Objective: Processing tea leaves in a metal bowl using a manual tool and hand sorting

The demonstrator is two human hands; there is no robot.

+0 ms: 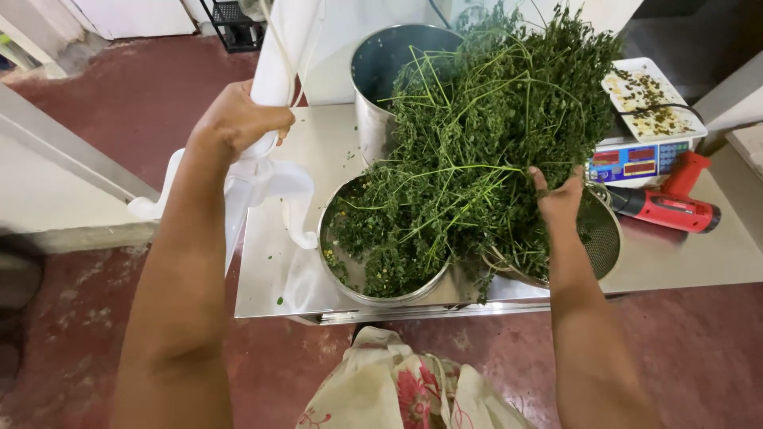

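- The left hand (238, 119), at about ten o'clock, has its grip closed round a gathered fold of a white cloth bag (266, 171), which hangs down past the left edge of the steel table (683, 262)
- The right hand (560, 199), at three o'clock from the frame's centre, presses an open palm with spread fingers against a big bundle of leafy green stems (477, 127); the grip is open, and how far the fingers curl into the leaves I cannot tell
- The bundle stands over a shallow round steel pan (350, 274) holding more greens, at six o'clock from the bundle
- A tall steel pot (381, 71) stands behind at eleven o'clock
- A wire sieve (602, 234) lies just beside the right wrist
- At two to three o'clock, a weighing scale (636, 155) with a white tray (652, 99), and a red power tool (671, 202)
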